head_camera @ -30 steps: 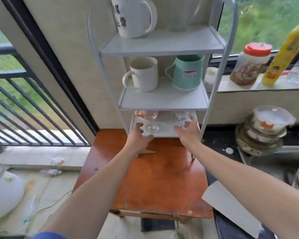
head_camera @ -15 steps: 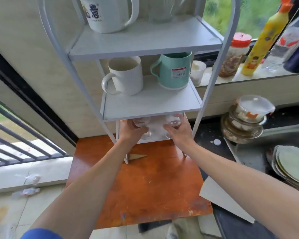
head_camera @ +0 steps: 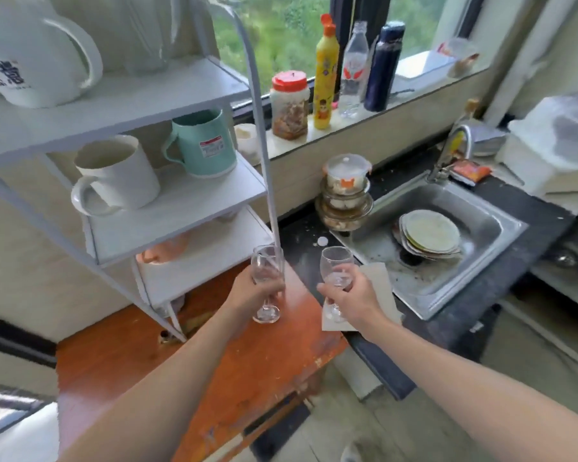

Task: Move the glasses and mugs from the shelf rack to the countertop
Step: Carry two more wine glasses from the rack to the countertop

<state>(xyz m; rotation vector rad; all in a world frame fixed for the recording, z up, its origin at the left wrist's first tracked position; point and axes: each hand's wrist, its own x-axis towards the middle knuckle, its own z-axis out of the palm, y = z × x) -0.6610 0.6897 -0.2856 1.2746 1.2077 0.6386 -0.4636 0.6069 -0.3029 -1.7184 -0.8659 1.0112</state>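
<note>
Now my left hand [head_camera: 254,291] is wrapped round one wine glass [head_camera: 265,281] and my right hand [head_camera: 351,301] round the other wine glass [head_camera: 336,278], both clear of the shelf rack [head_camera: 194,195], so keep them upright and set feet flat on the dark bench [head_camera: 301,241], away from the sink [head_camera: 447,235].

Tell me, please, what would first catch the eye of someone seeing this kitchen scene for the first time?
Two clear stemmed glasses stand out mid-frame: the left hand holds the left glass by the rack's front post, the right hand holds the right glass over the dark countertop. Behind them, the white shelf rack holds a white mug and a teal mug; to the right, dirty plates fill the steel sink.
</note>
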